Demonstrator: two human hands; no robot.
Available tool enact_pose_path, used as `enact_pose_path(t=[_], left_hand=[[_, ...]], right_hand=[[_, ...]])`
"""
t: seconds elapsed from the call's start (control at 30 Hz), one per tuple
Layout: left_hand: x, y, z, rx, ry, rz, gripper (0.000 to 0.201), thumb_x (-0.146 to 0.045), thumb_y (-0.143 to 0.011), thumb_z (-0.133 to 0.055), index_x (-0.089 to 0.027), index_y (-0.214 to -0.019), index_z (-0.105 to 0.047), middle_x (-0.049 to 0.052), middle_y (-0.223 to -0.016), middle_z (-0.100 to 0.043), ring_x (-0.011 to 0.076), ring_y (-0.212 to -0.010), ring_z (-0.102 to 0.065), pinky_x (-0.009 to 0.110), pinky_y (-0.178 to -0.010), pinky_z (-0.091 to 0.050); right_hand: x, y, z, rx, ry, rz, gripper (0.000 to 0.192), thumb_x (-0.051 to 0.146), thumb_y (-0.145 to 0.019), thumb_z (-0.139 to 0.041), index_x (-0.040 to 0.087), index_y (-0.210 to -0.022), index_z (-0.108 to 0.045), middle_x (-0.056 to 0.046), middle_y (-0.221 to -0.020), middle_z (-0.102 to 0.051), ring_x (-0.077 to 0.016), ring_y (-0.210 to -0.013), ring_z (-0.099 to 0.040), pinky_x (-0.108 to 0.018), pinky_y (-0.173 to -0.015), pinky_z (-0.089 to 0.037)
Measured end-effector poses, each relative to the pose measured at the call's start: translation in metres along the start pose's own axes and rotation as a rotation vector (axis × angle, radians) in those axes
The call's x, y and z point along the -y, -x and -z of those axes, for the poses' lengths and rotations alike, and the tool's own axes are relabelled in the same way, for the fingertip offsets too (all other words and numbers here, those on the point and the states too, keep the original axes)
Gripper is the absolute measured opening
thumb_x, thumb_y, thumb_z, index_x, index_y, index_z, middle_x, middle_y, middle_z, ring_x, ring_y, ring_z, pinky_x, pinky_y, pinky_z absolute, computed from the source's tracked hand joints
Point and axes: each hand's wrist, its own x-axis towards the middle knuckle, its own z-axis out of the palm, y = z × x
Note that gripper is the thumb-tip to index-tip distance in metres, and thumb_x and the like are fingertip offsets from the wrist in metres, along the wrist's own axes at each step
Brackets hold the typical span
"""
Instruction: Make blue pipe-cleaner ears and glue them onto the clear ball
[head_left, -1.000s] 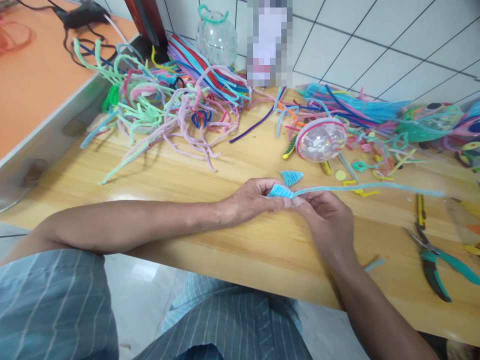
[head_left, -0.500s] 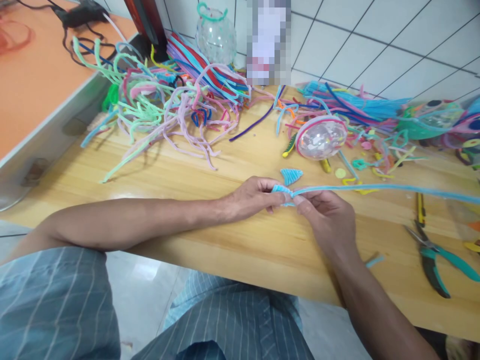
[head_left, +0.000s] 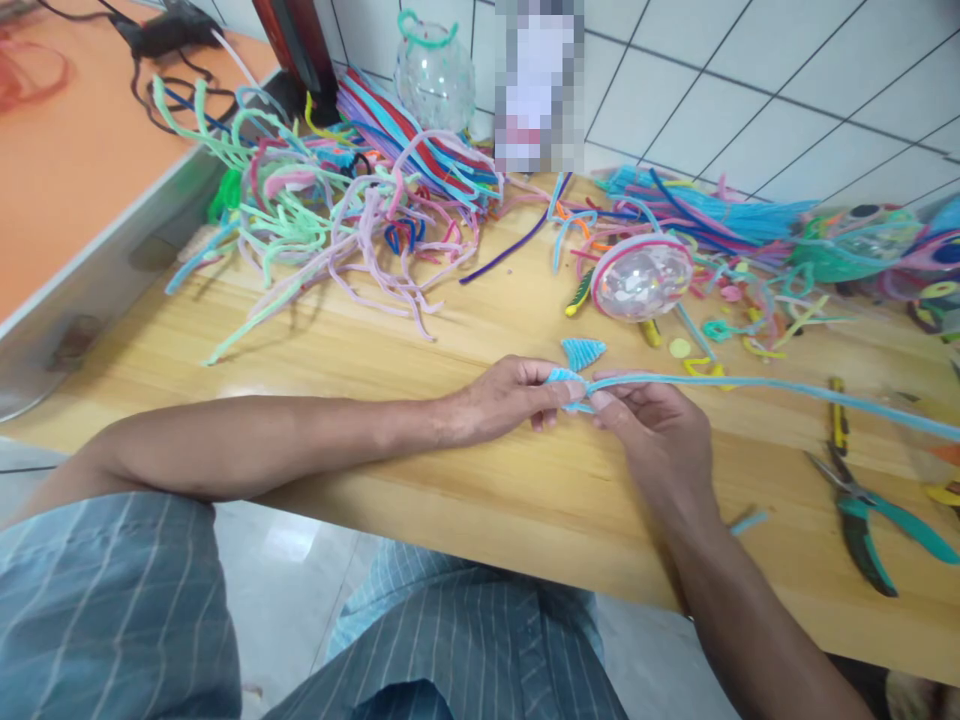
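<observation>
Blue and fuzzy, a long pipe cleaner (head_left: 750,385) was pinched at one end by both hands, near the middle of the wooden table (head_left: 465,480). The left hand (head_left: 502,398) squeezed the little folded blue bit between thumb and fingers. The right hand (head_left: 660,440) gripped the same bit from the 3 o'clock side, so the fingertips of the two hands touched. From there the rest of the pipe cleaner ran out toward 3 o'clock, low over the table, and went off the edge of the picture.

Just past the hands, toward 12 o'clock, lay a small blue folded triangle (head_left: 583,352) on the wood. Farther toward 1 o'clock sat a clear ball with a pink rim (head_left: 641,277), with small bright scraps around it. Toward 10 o'clock was a big tangle of pink, green and purple pipe cleaners (head_left: 330,220). Behind that, at 11 o'clock, stood another clear ball (head_left: 433,70) by the tiled wall. Well apart toward 4 o'clock lay pliers with green handles (head_left: 870,520). Closer to the right arm was one short blue offcut (head_left: 748,522).
</observation>
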Motion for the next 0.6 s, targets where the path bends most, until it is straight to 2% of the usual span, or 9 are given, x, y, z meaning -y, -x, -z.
enact_pose_path(t=[0.13, 0.33, 0.47, 0.6], left_hand=[[-0.0012, 0.0008, -0.0006, 0.011, -0.023, -0.014, 0.052, -0.065, -0.083, -0.084, -0.017, -0.077, -0.065, -0.004, -0.066, -0.06, 0.0096, -0.064, -0.055, 0.024, -0.064, -0.047], [0.0037, 0.0011, 0.0003, 0.023, -0.07, -0.05, 0.039, -0.056, -0.094, -0.072, -0.018, -0.085, -0.063, -0.003, -0.071, -0.06, 0.0108, -0.067, -0.056, 0.025, -0.067, -0.048], [0.0045, 0.002, -0.0002, 0.034, -0.132, -0.083, 0.036, -0.052, -0.098, -0.067, -0.019, -0.086, -0.061, -0.004, -0.072, -0.058, 0.0109, -0.068, -0.054, 0.025, -0.066, -0.046], [-0.001, 0.0056, -0.0016, 0.027, -0.146, -0.096, 0.032, -0.049, -0.096, -0.068, -0.019, -0.088, -0.06, -0.005, -0.072, -0.053, 0.0109, -0.068, -0.05, 0.025, -0.065, -0.042]], right_hand=[[0.0013, 0.0009, 0.0001, -0.015, 0.026, 0.005, 0.011, 0.034, -0.082, -0.082, 0.024, -0.085, -0.079, -0.003, -0.081, -0.082, -0.0191, -0.067, -0.073, -0.034, -0.065, -0.062], [0.0014, 0.0031, 0.0001, -0.042, 0.119, 0.02, 0.013, 0.037, -0.083, -0.08, 0.024, -0.085, -0.08, 0.0, -0.069, -0.075, -0.0209, -0.065, -0.072, -0.035, -0.066, -0.062], [-0.0022, 0.0054, 0.0004, -0.065, 0.153, 0.047, 0.014, 0.038, -0.086, -0.079, 0.024, -0.088, -0.082, 0.0, -0.074, -0.078, -0.0199, -0.064, -0.071, -0.034, -0.065, -0.059], [-0.0038, 0.008, -0.0005, -0.065, 0.205, 0.087, 0.014, 0.038, -0.088, -0.078, 0.024, -0.088, -0.081, -0.001, -0.078, -0.079, -0.0205, -0.069, -0.072, -0.035, -0.068, -0.06]])
